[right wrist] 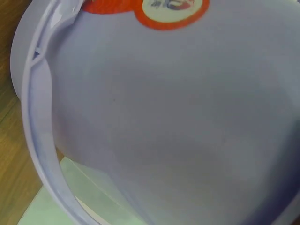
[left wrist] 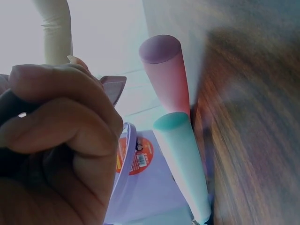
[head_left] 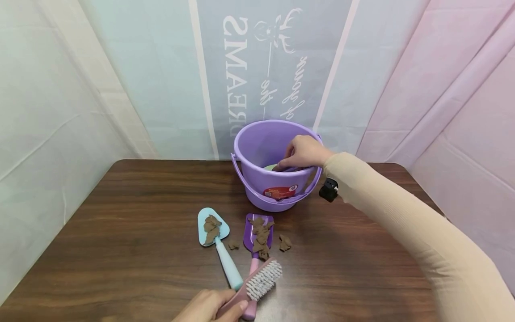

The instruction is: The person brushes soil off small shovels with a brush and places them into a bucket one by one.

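My left hand [head_left: 209,305] grips the pink handle of a scrub brush [head_left: 263,281], its white bristles facing right. The brush crosses over the pink handle of a purple shovel [head_left: 248,239]. Beside that lies a light blue, rounded-triangular shovel [head_left: 204,226], its handle end [left wrist: 176,140] close to my left hand. Brown crumpled scraps [head_left: 261,235] lie on both shovels. My right hand [head_left: 304,152] reaches over the rim into a purple bucket [head_left: 261,179], fingers bent down by a light green thing [head_left: 270,167]. The rim hides the fingertips; I cannot tell whether they hold anything.
Two loose brown scraps, one [head_left: 285,243] right of the purple shovel and one [head_left: 233,245] between the shovels, lie on the dark wooden table [head_left: 132,232]. The bucket's handle [head_left: 249,190] hangs down in front. A printed curtain [head_left: 169,80] stands behind the table.
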`<action>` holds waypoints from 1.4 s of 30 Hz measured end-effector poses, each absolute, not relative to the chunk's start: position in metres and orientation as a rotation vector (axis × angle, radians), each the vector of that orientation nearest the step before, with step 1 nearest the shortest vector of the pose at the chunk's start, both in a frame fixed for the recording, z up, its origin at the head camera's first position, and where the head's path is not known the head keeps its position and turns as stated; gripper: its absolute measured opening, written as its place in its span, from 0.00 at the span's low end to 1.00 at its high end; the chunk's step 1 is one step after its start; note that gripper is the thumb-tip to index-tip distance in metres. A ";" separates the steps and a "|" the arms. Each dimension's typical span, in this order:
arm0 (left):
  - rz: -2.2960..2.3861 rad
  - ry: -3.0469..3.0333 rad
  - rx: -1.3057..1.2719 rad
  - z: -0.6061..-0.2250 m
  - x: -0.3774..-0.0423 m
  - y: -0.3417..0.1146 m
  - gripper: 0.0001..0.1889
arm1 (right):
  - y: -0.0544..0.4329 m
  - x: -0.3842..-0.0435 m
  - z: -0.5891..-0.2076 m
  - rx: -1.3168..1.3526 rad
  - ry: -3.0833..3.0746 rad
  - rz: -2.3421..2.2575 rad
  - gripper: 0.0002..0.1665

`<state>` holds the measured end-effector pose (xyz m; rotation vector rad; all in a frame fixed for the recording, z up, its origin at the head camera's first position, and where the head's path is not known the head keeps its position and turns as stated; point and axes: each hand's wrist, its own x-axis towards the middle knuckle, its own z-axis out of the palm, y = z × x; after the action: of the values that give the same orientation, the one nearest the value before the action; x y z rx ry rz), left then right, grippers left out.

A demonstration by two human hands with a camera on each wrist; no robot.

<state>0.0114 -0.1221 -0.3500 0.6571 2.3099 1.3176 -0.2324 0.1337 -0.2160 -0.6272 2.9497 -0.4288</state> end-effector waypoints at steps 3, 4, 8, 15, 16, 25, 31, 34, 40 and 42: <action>1.315 2.329 0.679 -0.350 0.011 -0.123 0.13 | 0.136 -0.227 -0.215 -0.611 2.992 -0.484 0.16; 1.314 2.325 0.677 -0.350 0.011 -0.123 0.13 | 0.137 -0.224 -0.216 -0.606 3.001 -0.519 0.16; 1.316 2.302 0.664 -0.350 0.010 -0.123 0.14 | 0.141 -0.211 -0.218 -0.600 3.032 -0.743 0.15; 1.319 2.303 0.667 -0.349 0.010 -0.124 0.14 | 0.147 -0.180 -0.226 -0.717 3.119 -1.086 0.11; 1.318 2.309 0.676 -0.349 0.010 -0.124 0.14 | 0.147 -0.176 -0.227 -0.736 3.125 -1.114 0.10; 1.317 2.397 0.742 -0.349 0.011 -0.127 0.15 | 0.148 -0.137 -0.237 -0.931 3.203 -1.251 0.03; 1.333 2.353 0.644 -0.347 0.009 -0.129 0.14 | 0.149 -0.120 -0.246 -1.040 3.167 -1.257 0.05; 1.330 2.321 0.553 -0.344 0.008 -0.130 0.15 | 0.149 -0.111 -0.253 -1.084 3.097 -1.240 0.06; 1.360 2.447 0.499 -0.342 0.009 -0.132 0.13 | 0.143 -0.093 -0.273 -1.045 2.980 -1.105 0.06; 1.387 2.536 0.518 -0.342 0.010 -0.132 0.13 | 0.139 -0.086 -0.280 -1.008 2.951 -1.053 0.06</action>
<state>0.0101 -0.1317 -0.3422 0.5175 2.5360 1.3868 -0.0864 0.1391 -0.2801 -1.0076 2.9513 -1.0527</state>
